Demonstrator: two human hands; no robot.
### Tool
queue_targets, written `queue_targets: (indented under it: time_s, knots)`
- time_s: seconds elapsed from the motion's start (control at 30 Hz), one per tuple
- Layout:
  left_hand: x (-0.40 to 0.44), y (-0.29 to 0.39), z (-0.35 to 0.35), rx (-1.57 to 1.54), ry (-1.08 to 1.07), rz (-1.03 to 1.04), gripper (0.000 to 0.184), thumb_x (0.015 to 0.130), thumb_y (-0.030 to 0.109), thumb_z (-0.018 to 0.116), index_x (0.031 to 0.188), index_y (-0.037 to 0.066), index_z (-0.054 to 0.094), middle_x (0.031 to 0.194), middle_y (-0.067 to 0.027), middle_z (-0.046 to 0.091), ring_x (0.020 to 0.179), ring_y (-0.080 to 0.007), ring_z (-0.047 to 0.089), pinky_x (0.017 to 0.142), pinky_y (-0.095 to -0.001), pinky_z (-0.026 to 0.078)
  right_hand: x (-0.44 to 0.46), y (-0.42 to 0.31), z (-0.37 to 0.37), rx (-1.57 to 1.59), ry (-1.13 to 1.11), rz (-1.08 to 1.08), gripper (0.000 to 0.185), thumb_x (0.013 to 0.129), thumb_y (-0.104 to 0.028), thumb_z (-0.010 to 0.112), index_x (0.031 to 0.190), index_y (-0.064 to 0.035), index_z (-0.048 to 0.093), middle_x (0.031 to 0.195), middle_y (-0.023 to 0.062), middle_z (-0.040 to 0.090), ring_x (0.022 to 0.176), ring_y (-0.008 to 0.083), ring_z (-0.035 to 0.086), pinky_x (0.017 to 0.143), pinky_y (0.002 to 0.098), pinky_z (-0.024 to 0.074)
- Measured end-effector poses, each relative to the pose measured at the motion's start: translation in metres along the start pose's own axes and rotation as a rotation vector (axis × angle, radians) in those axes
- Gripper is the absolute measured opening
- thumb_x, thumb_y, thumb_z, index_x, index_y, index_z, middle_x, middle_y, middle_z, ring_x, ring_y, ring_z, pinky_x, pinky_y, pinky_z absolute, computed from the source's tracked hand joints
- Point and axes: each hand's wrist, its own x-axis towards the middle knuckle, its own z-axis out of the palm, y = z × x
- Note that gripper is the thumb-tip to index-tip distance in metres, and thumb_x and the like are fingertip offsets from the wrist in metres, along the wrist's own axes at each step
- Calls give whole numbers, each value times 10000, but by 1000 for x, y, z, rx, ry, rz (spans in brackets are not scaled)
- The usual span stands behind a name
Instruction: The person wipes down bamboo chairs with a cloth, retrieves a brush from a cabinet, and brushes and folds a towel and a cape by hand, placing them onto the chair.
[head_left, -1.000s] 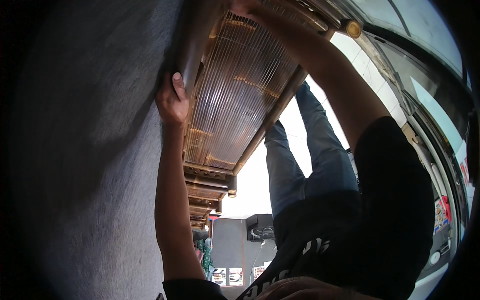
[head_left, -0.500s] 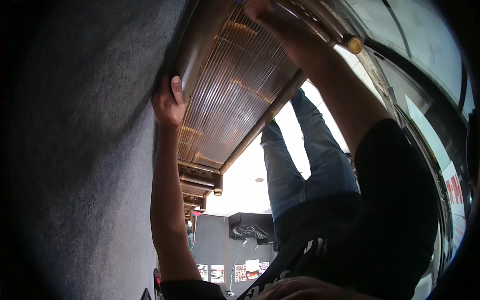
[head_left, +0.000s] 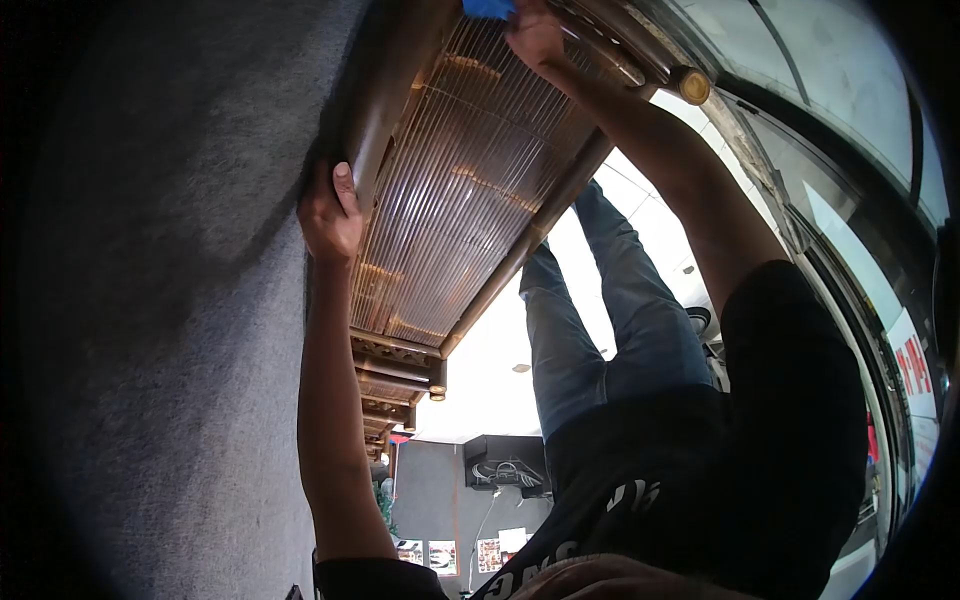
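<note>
A brown bamboo bench (head_left: 470, 200) with narrow slats stretches away beside the wall. My left hand (head_left: 332, 215) is closed on the thick bamboo pole (head_left: 385, 100) along its wall side; the thumb shows and the fingertips are hidden behind. At the top edge of the view, my right hand (head_left: 537, 38) is closed on a blue cloth (head_left: 488, 8), over the far end of the slats. Only part of the cloth is in view.
A grey textured wall (head_left: 180, 250) rises close on the left. More bamboo furniture (head_left: 395, 375) stands in line beyond the bench. To the right are glass panels (head_left: 830, 60) and a protruding bamboo pole end (head_left: 692, 85). My jeans-clad legs (head_left: 650, 300) are beside the bench.
My right hand has come slightly lower and right in the view, bringing more of the blue cloth into sight. My left hand stays on the pole, with the view slightly shifted.
</note>
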Motion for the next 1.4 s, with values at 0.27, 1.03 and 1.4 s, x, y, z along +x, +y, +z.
queue_targets:
  time_s: [0.27, 1.03, 1.4]
  knots:
    - [2, 16, -3, -89, 77, 55, 520, 1078, 414, 362, 917, -17, 605, 752, -249, 597, 680, -418, 606, 634, -457, 481, 15, 47, 50, -256, -227, -184, 552, 991, -380, 501, 1451, -82, 433, 1551, 130, 379, 1417, 314, 371, 1171, 438, 318]
    - [-1, -4, 1, 44, 19, 12, 641, 1046, 494, 369, 1173, -79, 628, 896, -321, 666, 825, -482, 667, 738, -504, 551, 20, -36, -19, -250, -28, 337, 518, 1040, -387, 333, 1469, -112, 423, 1520, 116, 432, 1399, 296, 405, 1165, 449, 325]
    - [1, 3, 2, 4, 117, 83, 568, 1077, 442, 329, 863, -14, 592, 693, -247, 568, 621, -445, 564, 592, -473, 460, 5, 54, 26, -591, -470, -258, 469, 1009, -303, 381, 1468, -212, 408, 1553, 56, 380, 1425, 285, 352, 1196, 486, 265]
